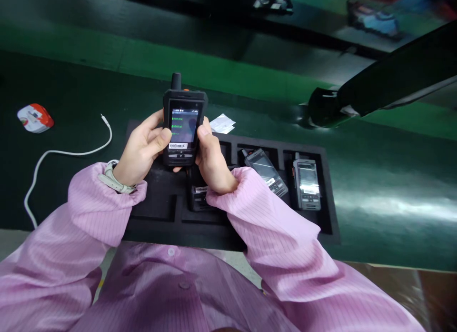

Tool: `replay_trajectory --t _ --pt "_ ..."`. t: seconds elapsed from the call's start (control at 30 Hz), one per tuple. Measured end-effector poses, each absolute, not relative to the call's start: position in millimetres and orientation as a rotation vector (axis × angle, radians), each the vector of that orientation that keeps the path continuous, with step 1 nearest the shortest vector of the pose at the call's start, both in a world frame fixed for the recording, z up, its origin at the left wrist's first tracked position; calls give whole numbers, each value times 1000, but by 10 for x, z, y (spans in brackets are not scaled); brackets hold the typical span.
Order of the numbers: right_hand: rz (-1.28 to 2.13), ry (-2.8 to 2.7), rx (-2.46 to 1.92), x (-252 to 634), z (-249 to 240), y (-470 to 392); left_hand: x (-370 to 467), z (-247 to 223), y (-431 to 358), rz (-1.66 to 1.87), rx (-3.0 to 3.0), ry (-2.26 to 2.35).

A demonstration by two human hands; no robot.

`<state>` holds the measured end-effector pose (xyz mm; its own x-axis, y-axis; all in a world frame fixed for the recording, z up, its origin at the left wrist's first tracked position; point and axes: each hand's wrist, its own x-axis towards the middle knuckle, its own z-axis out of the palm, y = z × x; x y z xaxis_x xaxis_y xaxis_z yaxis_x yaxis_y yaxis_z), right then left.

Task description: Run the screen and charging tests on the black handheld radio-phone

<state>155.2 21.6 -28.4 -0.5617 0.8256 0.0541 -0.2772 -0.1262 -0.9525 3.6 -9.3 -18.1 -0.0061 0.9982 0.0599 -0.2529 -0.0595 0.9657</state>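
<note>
The radio (184, 128) is gripped by left hand (143, 148) and right hand (213, 159); its screen (183, 123) should be kept uncovered.

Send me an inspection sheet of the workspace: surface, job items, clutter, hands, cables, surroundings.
Surface: dark green table, glare at right.
Job items: held handset, screen lit, above the black tray; in the tray, right handset in a slot, middle handset askew, left handset partly hidden.
Clutter: white paper beyond the tray; red-and-white item at far left, unclear what.
Hands: left hand and right hand grip the held handset from either side.
Cables: white cable at left, visible end unplugged, other end out of sight.
Surroundings: dark pole at upper right; blurred items beyond the table.
</note>
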Motion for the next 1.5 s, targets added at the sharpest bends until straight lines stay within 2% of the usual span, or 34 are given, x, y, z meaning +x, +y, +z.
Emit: replay_trajectory --t 0.4,0.93,1.5 --pt "1808 -1415 -653 1543 -351 239 40 -202 -90 1368 989 889" --pt "1550 -1575 -641 1596 -306 210 22 -231 -66 1443 928 871" --pt "1616 -1561 -598 1516 -385 344 -4 -200 -20 1442 1011 908"
